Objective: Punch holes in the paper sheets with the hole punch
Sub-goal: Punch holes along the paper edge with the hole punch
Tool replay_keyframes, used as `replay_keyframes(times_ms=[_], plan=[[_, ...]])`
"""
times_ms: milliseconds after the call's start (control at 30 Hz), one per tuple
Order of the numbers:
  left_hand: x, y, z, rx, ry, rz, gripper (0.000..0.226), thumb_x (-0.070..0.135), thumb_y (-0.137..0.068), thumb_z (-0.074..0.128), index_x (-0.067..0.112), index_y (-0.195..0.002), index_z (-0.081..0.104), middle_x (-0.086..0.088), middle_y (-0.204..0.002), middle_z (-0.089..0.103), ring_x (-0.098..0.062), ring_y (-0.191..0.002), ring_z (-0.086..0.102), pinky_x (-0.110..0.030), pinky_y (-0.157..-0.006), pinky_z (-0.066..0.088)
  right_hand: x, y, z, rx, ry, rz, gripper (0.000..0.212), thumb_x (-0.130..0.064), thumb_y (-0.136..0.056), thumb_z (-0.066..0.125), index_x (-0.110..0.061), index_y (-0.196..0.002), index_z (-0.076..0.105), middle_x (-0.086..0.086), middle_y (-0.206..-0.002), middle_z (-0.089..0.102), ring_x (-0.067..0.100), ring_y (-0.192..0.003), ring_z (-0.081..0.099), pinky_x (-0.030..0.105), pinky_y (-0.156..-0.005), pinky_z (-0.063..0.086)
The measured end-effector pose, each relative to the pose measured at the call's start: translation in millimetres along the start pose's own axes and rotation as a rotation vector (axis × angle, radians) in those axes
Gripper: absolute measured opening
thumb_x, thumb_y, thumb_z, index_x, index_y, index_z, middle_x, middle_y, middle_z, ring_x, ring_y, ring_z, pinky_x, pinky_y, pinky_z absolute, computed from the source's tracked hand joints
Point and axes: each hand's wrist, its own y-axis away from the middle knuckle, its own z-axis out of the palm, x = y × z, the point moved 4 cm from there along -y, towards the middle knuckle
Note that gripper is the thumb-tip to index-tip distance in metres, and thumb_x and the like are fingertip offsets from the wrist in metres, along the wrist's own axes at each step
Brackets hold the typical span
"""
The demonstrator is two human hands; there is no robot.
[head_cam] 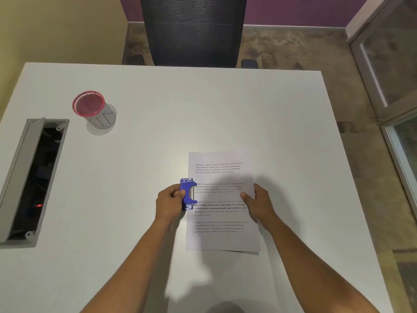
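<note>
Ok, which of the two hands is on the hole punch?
The left hand grips the blue hole punch at the paper's left edge; the right hand only holds the sheet's right edge.

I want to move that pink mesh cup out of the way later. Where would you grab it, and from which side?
Grip the pink mesh cup around its round wall just below the rim, coming from its right, the open table side. It stands upright and nothing crowds it there; the cable tray lies to its lower left.
</note>
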Motion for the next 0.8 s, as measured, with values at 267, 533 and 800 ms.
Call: replay_keyframes(times_ms=[267, 533, 800], plan=[[11, -4, 6, 0.094, -0.049, 0.011, 0.02, 0.033, -0.092, 0.06, 0.016, -0.105, 0.063, -0.002, -0.1, 0.067, -0.021, -0.089, 0.063, -0.031, -0.079, 0.048, -2, 0, 5, -0.004, 0.042, -0.009, 0.021, -0.018, -0.098, 0.055, -0.019, -0.118, 0.061, -0.002, -0.113, 0.071, 0.019, -0.104, 0.069, 0.033, -0.082, 0.059], [21, -19, 16, 0.238, -0.391, 0.139, 0.043, 0.042, -0.1, 0.036, 0.013, -0.073, 0.053, 0.001, -0.072, 0.06, -0.025, -0.067, 0.056, -0.031, -0.057, 0.036, -4, 0, 8, 0.04, 0.118, -0.023, 0.02, -0.024, -0.1, 0.05, -0.022, -0.118, 0.058, -0.004, -0.115, 0.068, 0.011, -0.102, 0.068, 0.025, -0.079, 0.058], [23, -27, 23, 0.326, -0.543, 0.255, 0.038, 0.031, -0.103, 0.032, 0.006, -0.08, 0.05, -0.013, -0.081, 0.06, -0.036, -0.073, 0.056, -0.045, -0.067, 0.045, -8, 6, 10, 0.073, 0.177, -0.055, 0.02, -0.025, -0.101, 0.047, -0.025, -0.119, 0.054, -0.019, -0.11, 0.063, -0.018, -0.09, 0.06, 0.001, -0.062, 0.046]])
